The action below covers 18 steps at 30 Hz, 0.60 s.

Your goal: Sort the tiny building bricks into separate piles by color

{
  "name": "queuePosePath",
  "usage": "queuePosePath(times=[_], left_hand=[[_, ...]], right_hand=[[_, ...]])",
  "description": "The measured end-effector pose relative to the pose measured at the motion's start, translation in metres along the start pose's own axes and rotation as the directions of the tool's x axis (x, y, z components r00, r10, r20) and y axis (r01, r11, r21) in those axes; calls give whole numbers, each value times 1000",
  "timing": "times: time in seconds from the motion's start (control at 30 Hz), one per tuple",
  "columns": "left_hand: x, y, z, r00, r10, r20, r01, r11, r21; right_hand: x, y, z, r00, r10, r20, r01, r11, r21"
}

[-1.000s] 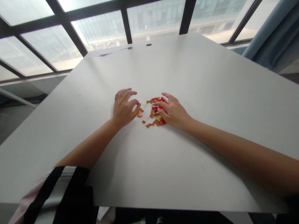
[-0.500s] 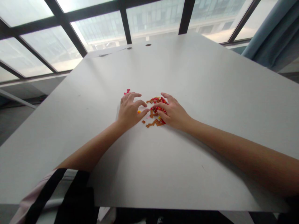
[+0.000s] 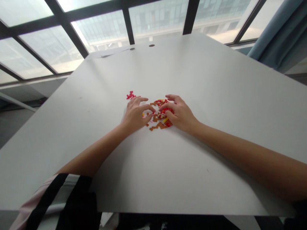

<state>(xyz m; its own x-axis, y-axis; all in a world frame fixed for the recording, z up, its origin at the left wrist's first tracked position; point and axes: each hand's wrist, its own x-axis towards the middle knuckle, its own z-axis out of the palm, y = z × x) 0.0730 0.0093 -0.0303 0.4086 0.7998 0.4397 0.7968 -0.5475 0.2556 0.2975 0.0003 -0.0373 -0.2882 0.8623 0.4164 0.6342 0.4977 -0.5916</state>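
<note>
Small building bricks lie in a loose pile on the white table, with brown bricks at the near side and red bricks farther in. At the pile's left edge my left hand has its thumb and index finger nearly together, with a tiny red brick at the tips. My right hand hovers over the right side of the pile, fingers curved and apart, hiding some bricks below. A few yellow bricks show under its thumb.
Beyond my left hand sits a small cluster of pinkish-red bricks. The white table reaches to tall windows at the back. A blue curtain hangs at the right.
My left hand has shifted slightly right, its thumb and index finger now closer together with a red brick at them. The right hand has drawn slightly right, uncovering more bricks.
</note>
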Motion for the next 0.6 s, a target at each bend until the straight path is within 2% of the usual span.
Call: queuePosePath(times=[0.13,0.3,0.4,0.5,0.6], left_hand=[[2,-1,0,1000,5,-7,-5,1000,-29],[6,-2,-2,998,-30,-60,27,998,-58],[9,-12,-8,974,-151,-171,149,988,-27],[10,-32,-12,919,-278,-279,299,954,33],[9,-55,-13,879,-350,-323,388,919,62]], right_hand=[[1,3,2,998,61,-23,-60,998,21],[0,3,3,998,56,-24,-56,998,9],[-2,4,2,998,56,-22,-56,998,7],[-4,4,1,998,54,-11,-54,999,3],[-5,4,0,999,51,0,-51,999,-4]])
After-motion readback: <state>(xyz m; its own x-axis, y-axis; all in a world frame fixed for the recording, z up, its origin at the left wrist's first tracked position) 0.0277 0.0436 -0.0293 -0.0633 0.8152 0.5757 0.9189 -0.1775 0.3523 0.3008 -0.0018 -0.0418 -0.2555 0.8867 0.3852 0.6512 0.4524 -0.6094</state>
